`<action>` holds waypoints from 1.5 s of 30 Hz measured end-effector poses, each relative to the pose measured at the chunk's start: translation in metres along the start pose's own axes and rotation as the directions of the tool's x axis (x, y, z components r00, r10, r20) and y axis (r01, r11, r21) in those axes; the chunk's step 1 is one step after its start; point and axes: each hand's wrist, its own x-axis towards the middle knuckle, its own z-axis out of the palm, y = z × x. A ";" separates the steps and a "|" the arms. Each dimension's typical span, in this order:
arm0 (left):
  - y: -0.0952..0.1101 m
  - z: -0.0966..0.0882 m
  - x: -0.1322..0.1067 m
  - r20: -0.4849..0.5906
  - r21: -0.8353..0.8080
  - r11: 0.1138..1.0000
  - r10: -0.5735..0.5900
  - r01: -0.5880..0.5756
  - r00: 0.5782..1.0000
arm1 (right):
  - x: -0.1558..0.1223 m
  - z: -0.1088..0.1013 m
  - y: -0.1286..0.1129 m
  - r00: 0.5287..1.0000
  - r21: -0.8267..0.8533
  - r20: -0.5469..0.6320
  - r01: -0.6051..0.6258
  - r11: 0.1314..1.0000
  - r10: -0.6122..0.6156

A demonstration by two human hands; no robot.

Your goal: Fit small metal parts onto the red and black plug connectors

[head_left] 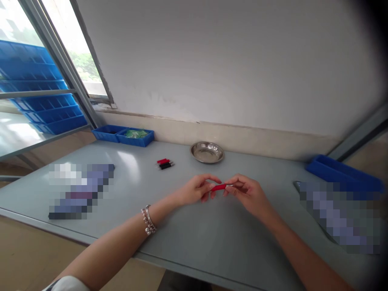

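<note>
Above the middle of the table, my two hands hold one small red rod point(218, 187) with a silvery metal end; its exact kind I cannot make out. My left hand point(198, 190) pinches the red part between thumb and fingers, and a beaded bracelet hangs on that wrist. At the metal end, the fingertips of my right hand point(247, 192) are closed, partly covering it. Farther back and to the left lies a little group of similar red and black rods point(165, 163) with metal ends. Behind my hands stands a shallow round steel dish point(207, 152).
Two blue bins point(136, 139) sit at the back left, one with green plastic in it. Another blue bin point(345, 176) is at the right. Blurred-out flat items lie at left point(81, 192) and right point(336, 218). Stacked blue crates point(45, 89) fill a left shelf.
</note>
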 end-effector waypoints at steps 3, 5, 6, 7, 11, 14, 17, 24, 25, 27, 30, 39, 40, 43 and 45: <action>0.001 -0.002 0.000 0.013 -0.089 0.993 -0.073 0.074 0.997 | 0.000 -0.003 -0.001 0.999 -0.045 -0.022 0.044 0.998 -0.045; 0.000 -0.003 0.001 -0.048 -0.114 0.989 -0.103 0.097 0.993 | 0.001 -0.007 -0.001 0.994 -0.068 -0.071 0.073 0.995 -0.078; -0.001 -0.005 0.001 -0.102 -0.109 0.990 -0.102 0.091 0.990 | 0.001 -0.010 0.000 0.989 -0.079 -0.116 0.081 0.994 -0.090; -0.002 -0.008 0.003 -0.162 -0.088 0.993 -0.086 0.073 0.983 | 0.002 -0.014 0.002 0.980 -0.097 -0.175 0.082 0.992 -0.098; -0.007 -0.033 0.008 -0.409 0.144 0.989 0.085 -0.027 0.908 | 0.006 -0.034 0.010 0.868 -0.296 -0.473 0.010 0.955 -0.155; -0.010 -0.060 0.008 -0.603 0.372 0.927 0.207 0.042 0.770 | 0.010 -0.046 0.019 0.807 -0.381 -0.562 -0.057 0.923 -0.182; -0.012 -0.086 0.003 -0.726 0.538 0.800 0.281 0.264 0.628 | 0.012 -0.049 0.028 0.832 -0.360 -0.535 -0.066 0.931 -0.147; -0.032 -0.127 -0.013 -0.842 0.504 0.617 0.198 0.604 0.501 | 0.015 -0.037 0.042 0.893 -0.557 -0.394 -0.043 0.830 -0.219; -0.035 -0.130 -0.015 -0.854 0.485 0.599 0.169 0.637 0.492 | 0.016 -0.035 0.044 0.897 -0.591 -0.370 -0.028 0.806 -0.241; -0.042 -0.137 -0.017 -0.871 0.453 0.568 0.117 0.687 0.478 | 0.019 -0.032 0.048 0.907 -0.640 -0.325 -0.003 0.768 -0.267; -0.049 -0.144 -0.021 -0.881 0.427 0.529 0.060 0.734 0.469 | 0.023 -0.027 0.054 0.927 -0.679 -0.271 0.006 0.734 -0.259; -0.057 -0.149 -0.024 -0.833 0.449 0.459 -0.094 0.767 0.545 | 0.022 -0.020 0.063 0.958 -0.741 -0.236 -0.071 0.668 -0.161; -0.058 -0.149 -0.023 -0.827 0.457 0.452 -0.100 0.766 0.553 | 0.022 -0.020 0.063 0.959 -0.741 -0.238 -0.079 0.667 -0.151; -0.059 -0.150 -0.023 -0.812 0.490 0.437 -0.087 0.755 0.577 | 0.022 -0.020 0.063 0.963 -0.740 -0.236 -0.091 0.667 -0.131; -0.060 -0.150 -0.023 -0.811 0.497 0.430 -0.080 0.754 0.580 | 0.022 -0.021 0.063 0.963 -0.736 -0.237 -0.091 0.671 -0.129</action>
